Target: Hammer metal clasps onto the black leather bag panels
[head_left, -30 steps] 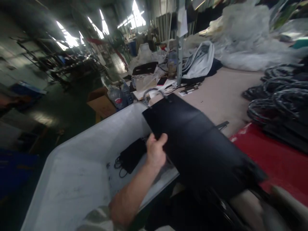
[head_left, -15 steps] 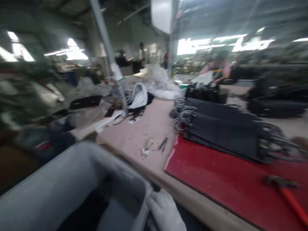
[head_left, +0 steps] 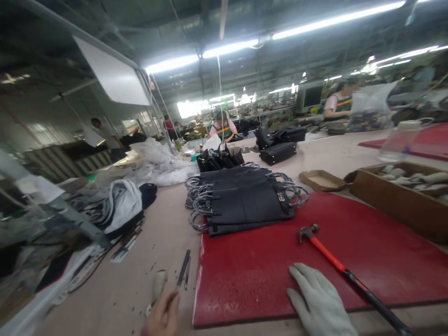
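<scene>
My left hand (head_left: 163, 315), bare and blurred, is low on the table with its fingers bent; what lies between them is hidden. Its fingertips are close to the lower end of a thin dark strip-like tool (head_left: 183, 267) and beside a pale, rounded, stubby object (head_left: 159, 283). My right hand (head_left: 318, 298), in a light grey glove, is over the red mat (head_left: 245, 275) with its fingers stretched out and nothing in them. To its right lies a claw hammer (head_left: 327, 252) with an orange and black handle. Beyond, flat black bag pieces (head_left: 250, 203) with wrapped loop handles are stacked.
A cardboard box (head_left: 392, 198) of pale pieces stands at the right, beside a shallow cardboard tray (head_left: 322, 180). Black bags (head_left: 222, 158) stand farther back. A metal post (head_left: 75, 217) and plastic sheeting (head_left: 150, 161) are at left. Co-workers (head_left: 224, 127) sit across the table.
My view has swung right and the grey bin has left it. My gloved right hand, earlier on the bin's rim, is now over the red mat. My left hand has come into view.
</scene>
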Available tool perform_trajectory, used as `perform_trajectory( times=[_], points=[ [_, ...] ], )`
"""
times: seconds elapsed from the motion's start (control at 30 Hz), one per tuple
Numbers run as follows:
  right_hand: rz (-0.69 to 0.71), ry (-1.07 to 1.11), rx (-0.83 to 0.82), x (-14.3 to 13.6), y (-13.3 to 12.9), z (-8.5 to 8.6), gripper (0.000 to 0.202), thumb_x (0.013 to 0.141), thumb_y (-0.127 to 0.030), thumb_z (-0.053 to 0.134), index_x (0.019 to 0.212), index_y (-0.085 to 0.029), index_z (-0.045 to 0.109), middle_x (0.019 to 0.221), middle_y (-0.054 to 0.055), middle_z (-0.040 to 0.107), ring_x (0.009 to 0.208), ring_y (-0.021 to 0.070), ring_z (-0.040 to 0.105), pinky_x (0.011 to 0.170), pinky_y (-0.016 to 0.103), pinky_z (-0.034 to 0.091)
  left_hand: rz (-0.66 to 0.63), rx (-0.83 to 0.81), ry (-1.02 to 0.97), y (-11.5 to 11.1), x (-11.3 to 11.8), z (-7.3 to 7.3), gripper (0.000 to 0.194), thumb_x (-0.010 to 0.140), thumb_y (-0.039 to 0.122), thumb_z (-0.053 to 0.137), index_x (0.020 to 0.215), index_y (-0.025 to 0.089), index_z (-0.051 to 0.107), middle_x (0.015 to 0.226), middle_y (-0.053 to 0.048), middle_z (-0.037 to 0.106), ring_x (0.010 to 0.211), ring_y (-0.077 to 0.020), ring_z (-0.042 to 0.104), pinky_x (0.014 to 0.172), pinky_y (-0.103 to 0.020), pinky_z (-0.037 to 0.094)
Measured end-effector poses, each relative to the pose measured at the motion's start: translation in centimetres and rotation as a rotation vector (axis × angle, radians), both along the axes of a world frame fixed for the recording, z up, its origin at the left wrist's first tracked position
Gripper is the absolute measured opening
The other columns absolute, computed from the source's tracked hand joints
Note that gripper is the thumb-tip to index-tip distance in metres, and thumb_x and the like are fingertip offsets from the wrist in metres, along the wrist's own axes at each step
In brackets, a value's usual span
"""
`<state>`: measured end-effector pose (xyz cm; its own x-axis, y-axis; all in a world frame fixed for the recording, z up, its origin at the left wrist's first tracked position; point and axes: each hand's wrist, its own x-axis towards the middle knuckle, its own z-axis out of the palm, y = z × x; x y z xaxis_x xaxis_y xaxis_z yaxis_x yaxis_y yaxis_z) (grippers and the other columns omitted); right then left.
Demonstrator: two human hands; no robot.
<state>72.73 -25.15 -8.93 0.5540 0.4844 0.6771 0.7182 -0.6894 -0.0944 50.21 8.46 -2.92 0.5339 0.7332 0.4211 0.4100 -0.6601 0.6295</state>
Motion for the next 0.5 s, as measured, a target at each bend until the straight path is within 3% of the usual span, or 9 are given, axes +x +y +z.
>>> perform_trajectory(
  times=[0.07, 0.13, 0.27, 0.4, 0.5],
  points=[
    [-0.026, 0.003, 0.015, -0.3, 0.0, -0.3, 0.037, 0.094, -0.035, 0.054, 0.123, -0.021, 0.072, 0.126, 0.012, 0.073, 0.113, 0.0325, 0.069, 0.099, 0.051, 0.055, -0.117, 0.044, 0.008, 0.6, 4.1, 0.3, 0.025, 0.092, 0.045, 0.051, 0.095, 0.033, 0.072, 0.097, -0.003, 0.08, 0.093, -0.0305, 0.077, 0.083, -0.044, 0.066],
    [-0.084, -0.004, 0.013, -0.2, -0.3, 0.1, 0.037, 0.093, -0.032, 0.055, 0.125, -0.022, 0.071, 0.128, 0.011, 0.072, 0.115, 0.0316, 0.067, 0.102, 0.05, 0.052, -0.249, 0.105, 0.027, 1.2, 9.7, 1.1, 0.029, 0.091, 0.039, 0.048, 0.103, 0.027, 0.072, 0.111, -0.008, 0.078, 0.107, -0.0313, 0.074, 0.097, -0.046, 0.062],
    [-0.314, -0.029, -0.05, 1.8, -2.6, 1.7, 0.036, 0.093, -0.027, 0.056, 0.124, -0.017, 0.07, 0.129, 0.017, 0.069, 0.114, 0.0348, 0.064, 0.101, 0.052, 0.05, -0.427, 0.237, 0.127, 0.2, 20.6, 2.6, 0.029, 0.092, 0.027, 0.05, 0.11, 0.019, 0.071, 0.123, -0.016, 0.073, 0.121, -0.0322, 0.068, 0.112, -0.049, 0.053],
    [-0.545, 0.112, -0.205, 4.4, -6.6, 3.0, 0.032, 0.098, -0.021, 0.051, 0.122, -0.013, 0.071, 0.109, 0.016, 0.071, 0.089, 0.0295, 0.066, 0.074, 0.04, 0.049, -0.605, 0.326, 0.248, -4.4, 27.9, 3.6, 0.031, 0.094, 0.021, 0.056, 0.121, 0.014, 0.069, 0.134, -0.018, 0.068, 0.128, -0.0323, 0.063, 0.115, -0.046, 0.05],
    [-0.562, 0.242, -0.273, 6.0, -9.1, 3.8, 0.028, 0.1, -0.019, 0.051, 0.118, -0.016, 0.073, 0.095, 0.012, 0.07, 0.082, 0.0277, 0.064, 0.07, 0.037, 0.044, -0.703, 0.333, 0.305, -8.8, 31.5, 3.8, 0.032, 0.095, 0.021, 0.059, 0.125, 0.012, 0.068, 0.138, -0.019, 0.065, 0.131, -0.032, 0.061, 0.116, -0.045, 0.049]
  ],
)
